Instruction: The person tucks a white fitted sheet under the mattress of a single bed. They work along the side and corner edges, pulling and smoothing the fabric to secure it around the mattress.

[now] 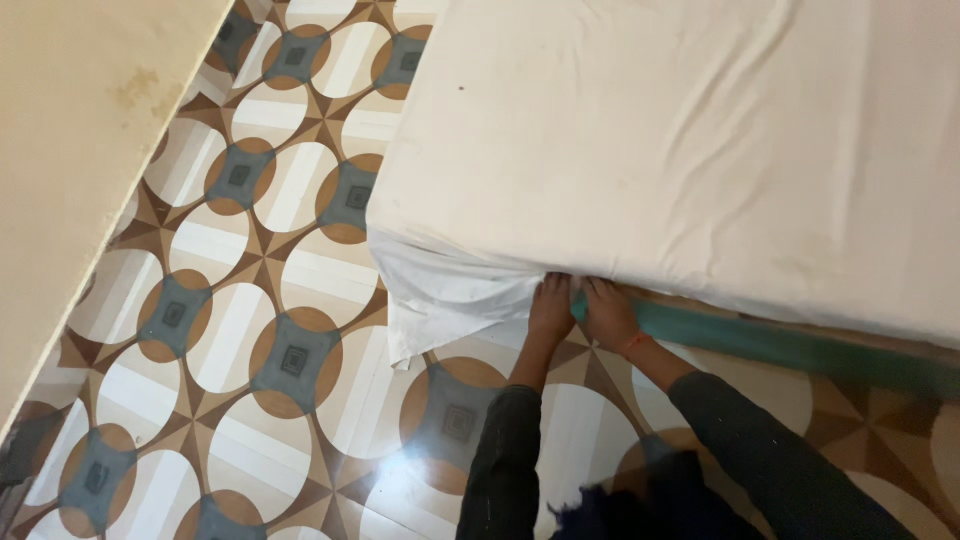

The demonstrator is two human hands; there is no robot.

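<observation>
A mattress covered by a cream-white sheet fills the upper right. Its near corner has a loose flap of sheet hanging toward the floor. My left hand and my right hand are side by side under the mattress's lower edge, fingers pushed up against the sheet there; the fingertips are hidden under the edge. A red thread band sits on my right wrist. A green bed base strip shows beneath the mattress, right of my hands. Both arms wear dark sleeves.
The floor is tiled in a brown, white and grey circle pattern. A beige wall or panel runs diagonally along the upper left.
</observation>
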